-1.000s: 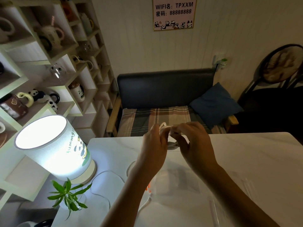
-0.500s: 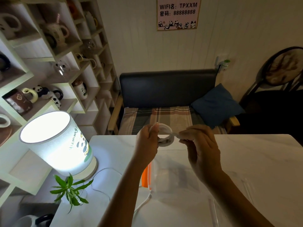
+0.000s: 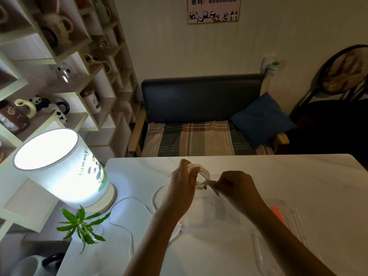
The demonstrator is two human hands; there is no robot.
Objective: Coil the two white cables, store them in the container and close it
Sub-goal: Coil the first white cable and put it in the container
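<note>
Wound into a small tight coil and held up in the air: first white cable [image 3: 201,174], just above the far edge of the clear container [image 3: 201,216]. Pinched at the coil's left side by the left hand [image 3: 181,183], thumb and fingers closed through the loops. Gripped at its loose plug end, low on the coil's right side, by the right hand [image 3: 236,186], fingertips closed on the tip as if tucking or wrapping it round. Hands close together but not touching, joined only by the coil.

Directly below: container standing open on the white table [image 3: 298,176], apparently empty, though hard to tell for sure through the clear walls and the forearms across it. Beside it on the right, what looks like its lid [image 3: 290,220], clear with an orange part, lying off the box.

To the left, passing under the left forearm: second white cable [image 3: 155,197], slack and uncoiled on the tabletop, one loop showing beside the wrist.

Farther left: lit lamp [image 3: 59,166] with its thin cord, and a small green plant [image 3: 83,226] at the table edge.

Judged progress: roughly a third. Done, or nearly done: coiling of one cable, pending the end being secured. Left to do: dropping that coil into the box, coiling and storing the other cable, then fitting the lid.
</note>
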